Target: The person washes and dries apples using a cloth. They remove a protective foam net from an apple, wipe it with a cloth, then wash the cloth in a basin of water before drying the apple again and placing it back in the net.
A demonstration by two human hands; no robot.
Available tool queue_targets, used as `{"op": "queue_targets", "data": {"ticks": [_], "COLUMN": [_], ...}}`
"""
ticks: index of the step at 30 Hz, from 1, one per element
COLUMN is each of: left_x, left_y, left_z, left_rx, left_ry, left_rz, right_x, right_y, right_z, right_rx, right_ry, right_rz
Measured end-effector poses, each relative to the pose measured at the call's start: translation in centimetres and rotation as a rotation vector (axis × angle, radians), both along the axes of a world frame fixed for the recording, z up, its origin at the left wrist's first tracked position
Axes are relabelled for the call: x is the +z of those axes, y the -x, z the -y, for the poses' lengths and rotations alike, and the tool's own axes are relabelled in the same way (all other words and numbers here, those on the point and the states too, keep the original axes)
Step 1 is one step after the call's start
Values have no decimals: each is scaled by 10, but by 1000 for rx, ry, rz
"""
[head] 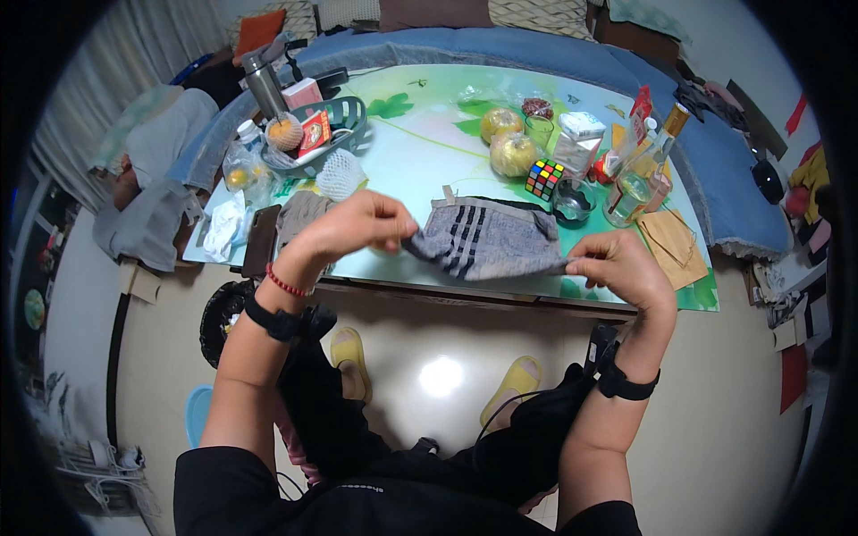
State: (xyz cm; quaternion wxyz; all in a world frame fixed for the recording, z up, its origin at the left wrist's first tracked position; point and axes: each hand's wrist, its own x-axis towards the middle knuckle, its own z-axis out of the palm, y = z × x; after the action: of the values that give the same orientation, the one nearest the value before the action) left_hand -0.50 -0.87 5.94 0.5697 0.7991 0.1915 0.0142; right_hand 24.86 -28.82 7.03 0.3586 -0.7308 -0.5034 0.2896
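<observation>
A grey cloth with black stripes point(493, 234) is stretched between my two hands at the near edge of the table point(415, 161). My left hand point(369, 224) pinches its lower left corner, and my right hand point(613, 264) pinches the lower right corner. The far part of the cloth lies on the tabletop; a small tab stands up at its upper left. Whether it is a garment or a plain cloth I cannot tell. A Rubik's cube point(544, 179) and a dark glass bowl point(573, 202) are just beyond its right side. Another greyish-brown cloth point(301, 218) lies behind my left wrist.
At the left are a plastic basket point(355, 137), a steel thermos point(264, 86), tissues point(226, 224) and a dark phone point(260, 238). Wrapped fruits point(513, 154), a clear bottle point(633, 191) and a brown paper bag point(673, 248) stand or lie rightward. A lined bin point(224, 321) is below.
</observation>
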Motion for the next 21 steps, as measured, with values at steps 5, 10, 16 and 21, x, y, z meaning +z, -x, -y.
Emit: {"op": "queue_targets", "data": {"ticks": [5, 10, 16, 21], "left_x": [-13, -22, -48, -86], "left_y": [-3, -39, -55, -85], "left_z": [1, -16, 4, 46], "left_rx": [37, 354, 283, 4], "left_ry": [123, -60, -479, -842], "left_rz": [52, 158, 197, 203], "right_x": [-12, -48, -67, -95], "right_y": [-8, -22, -17, 4], "right_z": [-8, -45, -49, -72], "right_rx": [-125, -541, -167, 39], "right_ry": [-91, -370, -256, -328], "right_rz": [-109, 275, 388, 616]}}
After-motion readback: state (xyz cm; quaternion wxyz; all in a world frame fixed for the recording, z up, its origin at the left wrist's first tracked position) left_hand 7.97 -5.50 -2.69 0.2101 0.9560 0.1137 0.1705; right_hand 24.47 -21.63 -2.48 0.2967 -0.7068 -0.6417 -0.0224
